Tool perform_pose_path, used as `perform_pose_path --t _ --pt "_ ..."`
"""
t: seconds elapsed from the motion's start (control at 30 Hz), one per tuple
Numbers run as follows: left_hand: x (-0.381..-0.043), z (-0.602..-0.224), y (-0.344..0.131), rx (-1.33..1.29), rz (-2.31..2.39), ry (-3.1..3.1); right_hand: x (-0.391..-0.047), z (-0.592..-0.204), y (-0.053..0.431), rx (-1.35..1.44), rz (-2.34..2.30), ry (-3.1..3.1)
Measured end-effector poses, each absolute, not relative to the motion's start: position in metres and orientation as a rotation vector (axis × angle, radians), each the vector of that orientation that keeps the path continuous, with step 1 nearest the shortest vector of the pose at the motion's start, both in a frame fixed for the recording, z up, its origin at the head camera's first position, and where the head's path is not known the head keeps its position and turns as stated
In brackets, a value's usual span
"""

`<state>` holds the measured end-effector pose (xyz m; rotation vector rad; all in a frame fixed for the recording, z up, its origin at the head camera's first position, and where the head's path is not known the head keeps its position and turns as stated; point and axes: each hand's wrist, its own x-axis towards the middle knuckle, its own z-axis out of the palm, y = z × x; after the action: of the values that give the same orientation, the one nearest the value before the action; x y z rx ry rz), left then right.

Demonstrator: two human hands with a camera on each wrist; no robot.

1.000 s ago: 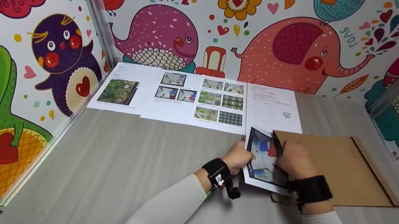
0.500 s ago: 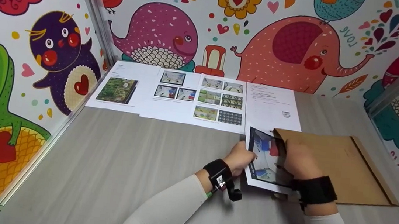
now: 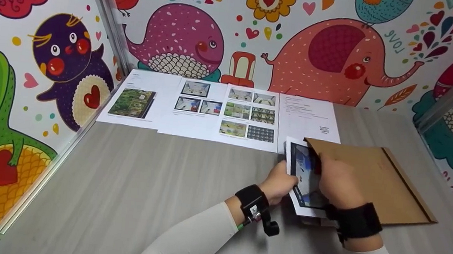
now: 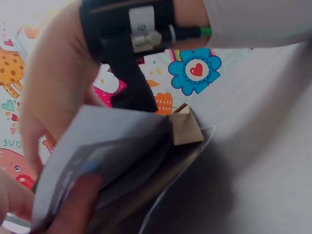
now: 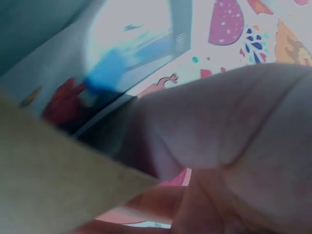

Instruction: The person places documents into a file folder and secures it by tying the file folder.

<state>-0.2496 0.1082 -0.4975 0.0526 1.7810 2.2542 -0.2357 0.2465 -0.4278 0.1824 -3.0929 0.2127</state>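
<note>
My left hand (image 3: 278, 184) pinches the left edge of a printed photo sheet (image 3: 301, 168), its thumb (image 4: 82, 202) lying on the printed face in the left wrist view. The sheet's right part sits inside the mouth of a brown paper envelope (image 3: 376, 180). My right hand (image 3: 340, 182) grips the envelope at its mouth. In the right wrist view the thumb reaches behind the brown edge (image 5: 58, 180), beside the sheet's print (image 5: 131, 53); the fingertips are partly hidden. Another paper layer (image 4: 139, 178) shows below the sheet in the left wrist view.
Several printed pages (image 3: 197, 126) lie in a row along the back of the grey table (image 3: 140, 185). Behind them stands a wall with cartoon animals (image 3: 326, 61); a decorated side wall (image 3: 0, 120) is at the left. Black camera straps (image 3: 252, 201) circle both wrists.
The envelope has shifted left and slightly away from me, covering more of the photo sheet. My left hand has moved a little right with the sheet. Both hands keep their hold.
</note>
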Motion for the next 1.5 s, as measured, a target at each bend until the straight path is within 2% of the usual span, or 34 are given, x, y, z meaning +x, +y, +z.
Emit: perform_pose_path --t 0.23,0.53,0.67,0.87,1.1,1.5 --pt "-0.250 -0.497 0.104 0.045 2.206 1.795 -0.233 -0.426 0.238 0.338 0.140 -3.008" --pt "-0.252 -0.495 0.105 -0.115 2.166 1.874 -0.240 -0.426 0.251 0.158 0.286 -3.126" --pt "-0.252 -0.497 0.102 -0.066 2.100 1.991 -0.237 -0.428 0.243 0.146 0.286 -3.145" --pt "-0.256 -0.497 0.098 0.051 1.971 2.143 -0.228 -0.437 0.222 0.324 0.171 -2.959" --pt "-0.263 -0.501 0.096 0.194 1.645 2.510 -0.224 -0.442 0.207 0.384 0.165 -2.967" --pt "-0.262 -0.500 0.094 0.055 2.042 1.937 -0.243 -0.443 0.236 0.273 0.187 -3.101"
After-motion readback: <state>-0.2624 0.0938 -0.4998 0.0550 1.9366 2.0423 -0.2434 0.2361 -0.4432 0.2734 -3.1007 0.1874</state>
